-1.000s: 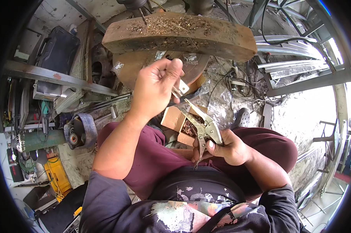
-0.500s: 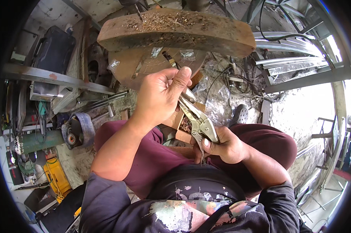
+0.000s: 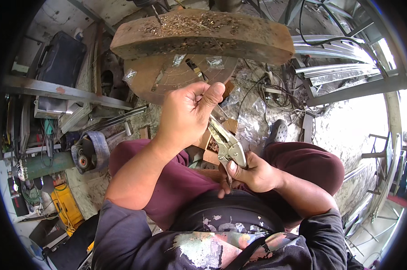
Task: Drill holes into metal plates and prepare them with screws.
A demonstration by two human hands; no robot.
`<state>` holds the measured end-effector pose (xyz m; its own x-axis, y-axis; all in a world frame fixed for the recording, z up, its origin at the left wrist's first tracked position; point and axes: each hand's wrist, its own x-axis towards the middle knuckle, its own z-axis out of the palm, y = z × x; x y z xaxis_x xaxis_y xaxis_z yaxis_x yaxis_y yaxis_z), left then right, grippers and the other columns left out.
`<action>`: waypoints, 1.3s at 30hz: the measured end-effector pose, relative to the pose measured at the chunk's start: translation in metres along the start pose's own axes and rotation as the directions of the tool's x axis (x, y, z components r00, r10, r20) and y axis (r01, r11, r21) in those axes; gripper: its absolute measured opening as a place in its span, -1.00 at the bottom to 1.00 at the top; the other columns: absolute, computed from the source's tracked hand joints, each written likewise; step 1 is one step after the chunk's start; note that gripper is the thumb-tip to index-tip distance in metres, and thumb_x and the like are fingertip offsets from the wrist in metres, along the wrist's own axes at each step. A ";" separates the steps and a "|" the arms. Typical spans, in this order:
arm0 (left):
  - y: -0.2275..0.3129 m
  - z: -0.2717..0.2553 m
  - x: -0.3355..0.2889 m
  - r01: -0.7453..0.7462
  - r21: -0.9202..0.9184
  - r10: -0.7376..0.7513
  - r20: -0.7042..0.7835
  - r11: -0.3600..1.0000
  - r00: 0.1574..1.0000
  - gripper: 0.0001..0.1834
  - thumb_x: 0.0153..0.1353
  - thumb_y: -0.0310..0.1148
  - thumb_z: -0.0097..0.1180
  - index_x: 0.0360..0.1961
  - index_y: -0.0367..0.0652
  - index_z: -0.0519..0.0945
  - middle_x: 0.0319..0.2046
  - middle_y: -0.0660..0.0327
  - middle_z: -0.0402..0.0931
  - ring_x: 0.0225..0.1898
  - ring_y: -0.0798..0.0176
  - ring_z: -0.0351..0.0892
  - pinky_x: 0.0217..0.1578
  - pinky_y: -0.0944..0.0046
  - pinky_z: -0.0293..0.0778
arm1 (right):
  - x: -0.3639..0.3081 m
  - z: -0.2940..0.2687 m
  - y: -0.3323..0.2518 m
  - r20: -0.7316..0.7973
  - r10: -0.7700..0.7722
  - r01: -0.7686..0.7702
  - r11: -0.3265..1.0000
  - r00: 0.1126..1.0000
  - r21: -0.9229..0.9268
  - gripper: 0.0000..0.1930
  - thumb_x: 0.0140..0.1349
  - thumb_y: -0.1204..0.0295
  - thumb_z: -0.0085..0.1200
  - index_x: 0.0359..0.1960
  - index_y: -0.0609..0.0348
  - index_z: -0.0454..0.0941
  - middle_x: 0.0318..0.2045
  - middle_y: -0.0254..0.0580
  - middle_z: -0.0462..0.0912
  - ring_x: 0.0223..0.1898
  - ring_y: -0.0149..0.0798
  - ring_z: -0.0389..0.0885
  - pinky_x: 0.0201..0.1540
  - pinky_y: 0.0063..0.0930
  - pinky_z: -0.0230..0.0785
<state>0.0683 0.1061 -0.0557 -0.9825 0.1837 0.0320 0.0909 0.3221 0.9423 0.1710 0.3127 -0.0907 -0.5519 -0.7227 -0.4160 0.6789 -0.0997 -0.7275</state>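
Observation:
My right hand [image 3: 260,173] is wrapped round the handles of a pair of silver locking pliers [image 3: 229,149], held over my lap with the jaws pointing up and away from me. Against the jaw end, my left hand [image 3: 185,112] is closed, thumb pressed over curled fingers. What it pinches is mostly hidden; only a thin metal piece [image 3: 222,111] shows beside its fingers. Below and behind the pliers stands an open cardboard box [image 3: 211,156] with small brownish parts in it.
Ahead, a thick wooden block [image 3: 203,42] strewn with shavings sits over a round metal table [image 3: 143,87] with small plastic bags on it. A drill bit [image 3: 157,15] points down at the block. Cables [image 3: 275,92] and steel profiles [image 3: 338,72] lie right; a yellow case [image 3: 66,207] is left.
The pliers have tilted more upright, and their handles have shifted slightly left with my right hand. My left hand has moved a little right and nearer to me, still closed.

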 end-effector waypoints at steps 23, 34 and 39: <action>0.014 0.000 -0.006 -0.099 -0.506 0.164 0.085 0.857 0.983 -0.57 0.52 -0.13 0.14 0.10 -0.30 0.43 -0.30 0.25 0.67 -0.38 0.54 0.51 -0.35 0.50 0.41 | 0.002 0.013 -0.018 -0.036 -0.319 0.312 0.941 0.947 -0.129 -0.49 0.54 -0.01 -0.04 -0.26 0.30 0.39 -0.63 -0.20 0.49 -0.61 -0.28 0.58 -0.50 -0.40 0.49; 0.024 -0.008 -0.016 -0.039 -0.627 0.083 0.042 0.778 0.996 -0.18 0.58 0.29 -0.48 0.02 -0.29 0.56 -0.29 0.17 0.64 -0.34 0.42 0.60 -0.29 0.40 0.54 | 0.025 0.043 -0.034 -0.052 -0.379 0.333 0.863 0.924 -0.379 -0.58 0.61 0.09 -0.11 -0.20 0.26 0.41 -0.60 -0.24 0.55 -0.56 -0.37 0.57 -0.42 -0.44 0.47; 0.023 -0.006 -0.025 -0.106 -0.542 0.004 -0.186 0.833 0.983 -0.23 0.63 0.18 -0.49 -0.19 -0.25 0.63 -0.52 0.32 0.55 -0.54 0.49 0.44 -0.46 0.39 0.38 | 0.035 0.049 -0.030 -0.054 -0.377 0.300 0.808 0.925 -0.507 -0.63 0.63 0.14 -0.13 -0.21 0.23 0.44 -0.59 -0.31 0.56 -0.57 -0.44 0.54 -0.46 -0.51 0.40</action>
<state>0.0940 0.1037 -0.0325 -0.9952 0.0092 0.0975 0.0920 -0.2548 0.9626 0.1554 0.2566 -0.0564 -0.7925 -0.5936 -0.1399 0.1373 0.0498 -0.9893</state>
